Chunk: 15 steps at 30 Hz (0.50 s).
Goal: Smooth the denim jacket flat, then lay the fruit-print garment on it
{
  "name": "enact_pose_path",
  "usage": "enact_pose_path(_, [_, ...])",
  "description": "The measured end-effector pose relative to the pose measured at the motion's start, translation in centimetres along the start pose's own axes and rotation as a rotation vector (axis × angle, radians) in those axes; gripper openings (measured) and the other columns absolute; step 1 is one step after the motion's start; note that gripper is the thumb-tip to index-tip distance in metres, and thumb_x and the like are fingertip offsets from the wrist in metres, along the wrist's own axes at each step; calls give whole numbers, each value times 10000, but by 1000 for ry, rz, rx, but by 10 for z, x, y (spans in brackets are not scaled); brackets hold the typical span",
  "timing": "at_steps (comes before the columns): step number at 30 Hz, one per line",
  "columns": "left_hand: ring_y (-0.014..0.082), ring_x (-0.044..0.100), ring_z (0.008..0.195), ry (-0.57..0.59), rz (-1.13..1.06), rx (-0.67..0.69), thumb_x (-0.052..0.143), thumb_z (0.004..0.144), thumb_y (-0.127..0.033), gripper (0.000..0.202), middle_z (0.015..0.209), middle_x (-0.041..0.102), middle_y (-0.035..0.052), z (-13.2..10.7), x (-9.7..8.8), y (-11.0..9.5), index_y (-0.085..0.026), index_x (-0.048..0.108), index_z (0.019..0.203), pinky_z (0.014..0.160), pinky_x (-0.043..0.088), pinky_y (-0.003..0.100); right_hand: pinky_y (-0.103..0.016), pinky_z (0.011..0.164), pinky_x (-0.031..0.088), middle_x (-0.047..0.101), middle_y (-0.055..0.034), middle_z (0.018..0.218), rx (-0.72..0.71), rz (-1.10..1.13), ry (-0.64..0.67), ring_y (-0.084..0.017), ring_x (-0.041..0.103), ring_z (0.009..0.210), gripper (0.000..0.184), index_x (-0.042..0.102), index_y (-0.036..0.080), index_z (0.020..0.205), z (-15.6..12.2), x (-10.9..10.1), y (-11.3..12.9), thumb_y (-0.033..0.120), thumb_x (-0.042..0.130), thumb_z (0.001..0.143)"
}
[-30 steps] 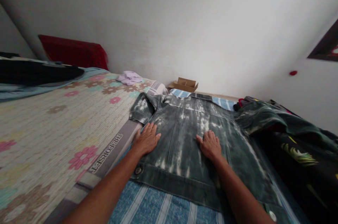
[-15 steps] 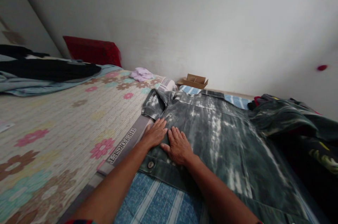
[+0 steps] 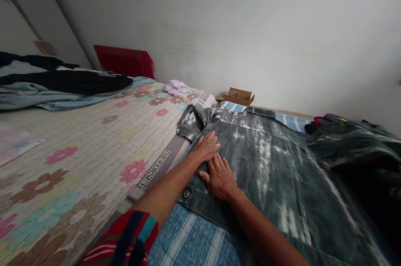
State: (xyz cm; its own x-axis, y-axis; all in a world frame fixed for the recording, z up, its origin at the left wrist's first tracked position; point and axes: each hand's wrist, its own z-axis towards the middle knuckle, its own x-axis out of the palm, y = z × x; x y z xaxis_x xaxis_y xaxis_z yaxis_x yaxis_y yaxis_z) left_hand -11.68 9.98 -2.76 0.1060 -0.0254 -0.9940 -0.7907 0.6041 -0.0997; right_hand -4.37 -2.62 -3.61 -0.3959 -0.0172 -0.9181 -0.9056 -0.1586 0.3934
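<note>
A dark green bleached denim jacket [image 3: 266, 161] lies spread flat, back up, on a blue striped cloth [image 3: 194, 241]. My left hand [image 3: 206, 147] rests open and flat on the jacket's left side, just below its folded sleeve [image 3: 191, 122]. My right hand [image 3: 219, 176] lies open and flat right beside it, a little nearer to me, fingers touching the left hand. A metal button [image 3: 187, 193] shows at the hem near my left forearm.
A floral mat [image 3: 78, 161] with a grey printed border [image 3: 156, 165] covers the left. Dark clothes [image 3: 62, 80] and a red cushion [image 3: 125, 61] lie at the far left. A lilac cloth [image 3: 177, 87], a cardboard box [image 3: 237, 96] and a clothes pile [image 3: 354, 145] lie about.
My right hand slid from the jacket's middle to its left side, next to my left hand. My left hand moved up toward the sleeve. The view turned left.
</note>
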Motion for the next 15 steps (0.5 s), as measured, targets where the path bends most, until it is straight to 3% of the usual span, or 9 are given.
enact_pose_path(5, [199, 184, 1384, 116, -13, 44, 225, 923, -447, 543, 1500, 243, 84, 26, 8, 3, -195, 328, 1393, 1091, 187, 449, -456, 1116, 120, 135, -146, 1503, 1, 12, 3, -270, 87, 1385, 740, 182, 64, 1443, 1, 2, 1, 578, 204, 910])
enact_pose_path(10, [218, 100, 1400, 119, -11, 12, 210, 911, -487, 619, 1513, 187, 102, 38, 11, 14, -138, 268, 1419, 1100, 138, 470, -458, 1122, 109, 118, -140, 1499, 8, 27, 13, -266, 79, 1384, 730, 226, 64, 1432, 1, 3, 2, 575, 197, 912])
enact_pose_path(15, [241, 108, 1397, 98, -8, -81, 201, 895, -527, 687, 1513, 167, 132, 53, 14, 10, -83, 266, 1416, 1104, 146, 449, -454, 1126, 103, 118, -145, 1494, 21, 34, 21, -258, 68, 1384, 720, 238, 59, 1427, 1, 3, 3, 564, 198, 914])
